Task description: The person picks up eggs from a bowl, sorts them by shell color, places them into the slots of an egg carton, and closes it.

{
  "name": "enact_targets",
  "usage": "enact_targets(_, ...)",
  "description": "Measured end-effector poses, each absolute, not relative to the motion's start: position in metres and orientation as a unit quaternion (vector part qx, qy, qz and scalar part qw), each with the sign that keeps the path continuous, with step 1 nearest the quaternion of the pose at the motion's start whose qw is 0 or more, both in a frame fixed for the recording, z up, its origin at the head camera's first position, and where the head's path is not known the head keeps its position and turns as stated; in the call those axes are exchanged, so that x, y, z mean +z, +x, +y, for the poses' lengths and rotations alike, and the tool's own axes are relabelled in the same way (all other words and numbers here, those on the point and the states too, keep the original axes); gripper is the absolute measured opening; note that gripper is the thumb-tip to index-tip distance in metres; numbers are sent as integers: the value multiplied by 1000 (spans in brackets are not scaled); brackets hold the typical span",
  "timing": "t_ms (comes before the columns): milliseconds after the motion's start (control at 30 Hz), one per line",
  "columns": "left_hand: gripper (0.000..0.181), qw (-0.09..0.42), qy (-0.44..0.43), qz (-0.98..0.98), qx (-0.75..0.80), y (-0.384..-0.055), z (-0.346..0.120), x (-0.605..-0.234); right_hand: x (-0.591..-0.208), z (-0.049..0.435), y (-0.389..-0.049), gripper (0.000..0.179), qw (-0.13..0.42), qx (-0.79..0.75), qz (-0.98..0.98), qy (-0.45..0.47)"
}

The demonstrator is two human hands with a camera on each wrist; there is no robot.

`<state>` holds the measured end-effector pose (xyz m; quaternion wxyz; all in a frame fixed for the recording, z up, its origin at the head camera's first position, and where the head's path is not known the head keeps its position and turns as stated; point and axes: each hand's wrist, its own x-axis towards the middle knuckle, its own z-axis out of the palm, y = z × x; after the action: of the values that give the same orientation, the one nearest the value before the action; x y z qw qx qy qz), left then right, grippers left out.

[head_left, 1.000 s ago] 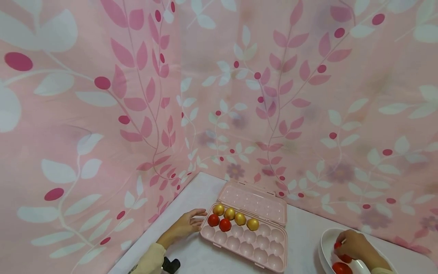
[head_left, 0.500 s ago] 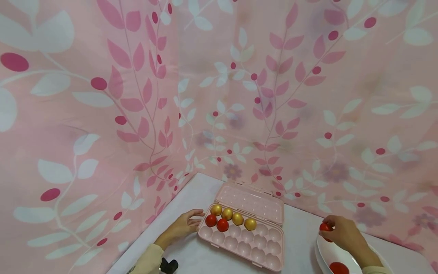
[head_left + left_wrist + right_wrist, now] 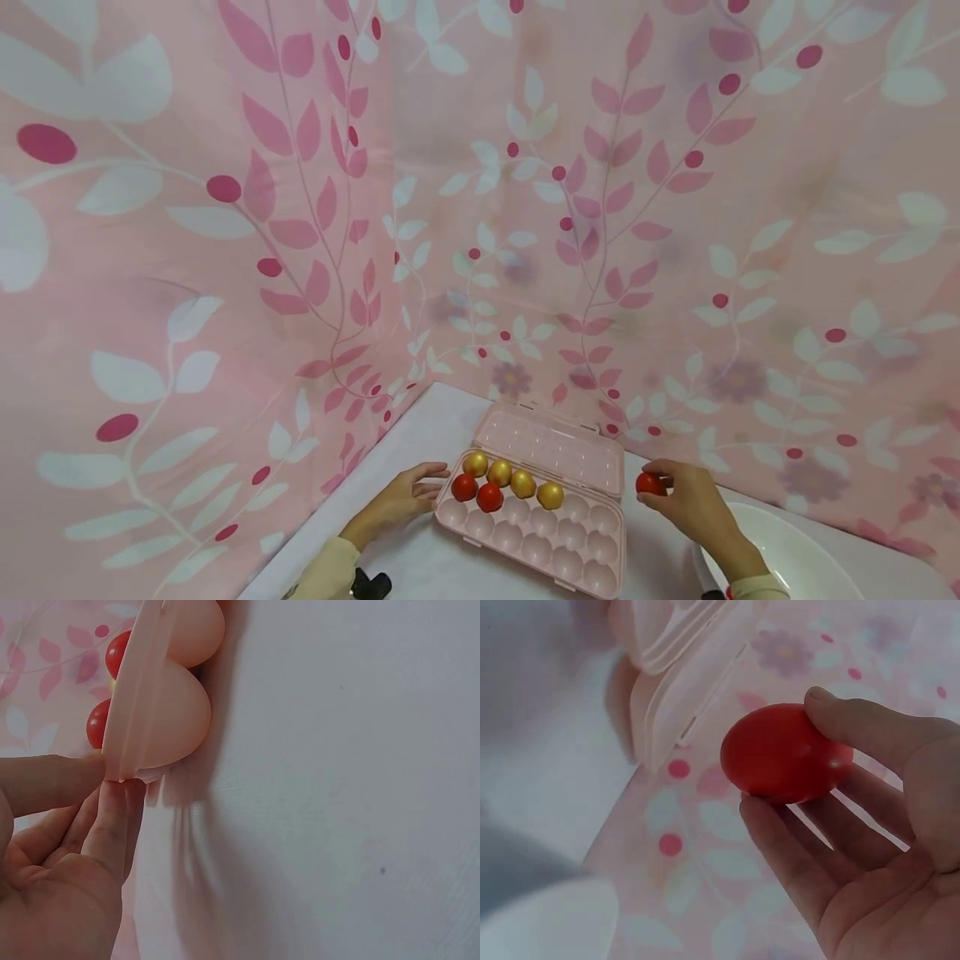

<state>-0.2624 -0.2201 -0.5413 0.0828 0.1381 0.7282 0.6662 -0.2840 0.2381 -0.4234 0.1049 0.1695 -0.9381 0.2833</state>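
A pink plastic egg carton lies with its lid folded back on the table. Several gold eggs fill part of its back row, and two red eggs sit in front of them at the left. My left hand is at the carton's left end; in the left wrist view its thumb and fingers pinch the rim. Between the carton and the bowl, my right hand holds a red egg in the air, thumb on one side and fingertips on the other.
A white bowl stands at the right, partly cut off by the frame and partly behind my right forearm. Pink floral cloth hangs behind and to the left of the white table.
My right hand has lifted the red egg out of the bowl and carried it left toward the carton. My left hand stays at the carton's end.
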Motion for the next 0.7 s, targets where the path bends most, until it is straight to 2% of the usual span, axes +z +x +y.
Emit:
enact_targets(400, 61, 82, 128, 743, 652, -260, -219, -538, -436, 180, -287, 31, 104, 353, -908, 198)
enact_targets(700, 60, 77, 135, 750, 643, -261, -217, -538, -446, 151, -289, 31, 57, 381, -896, 219)
